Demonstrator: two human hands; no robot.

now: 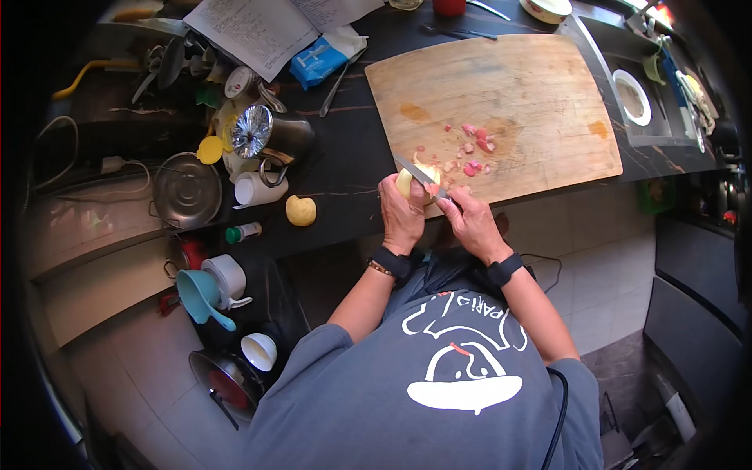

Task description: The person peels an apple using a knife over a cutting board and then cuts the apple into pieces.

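Near the front left edge of a wooden cutting board (501, 86), my left hand (403, 211) is closed round a pale yellow piece of food (405, 182). My right hand (472, 223) grips a knife (417, 171), its blade pointing up and left across the pale piece. Small pink and red bits (481, 141) lie scattered on the board just beyond my hands. A round yellow item (301, 211) sits on the dark counter to the left of my left hand. My fingers partly hide the pale piece and the knife handle.
Left on the counter stand a metal pitcher (294, 139), a white cup (258, 189), a green-capped jar (244, 232) and a metal lid (188, 189). Beyond are papers (254, 35), a blue packet (319, 63) and a spoon (333, 90). A sink (638, 86) lies at the right.
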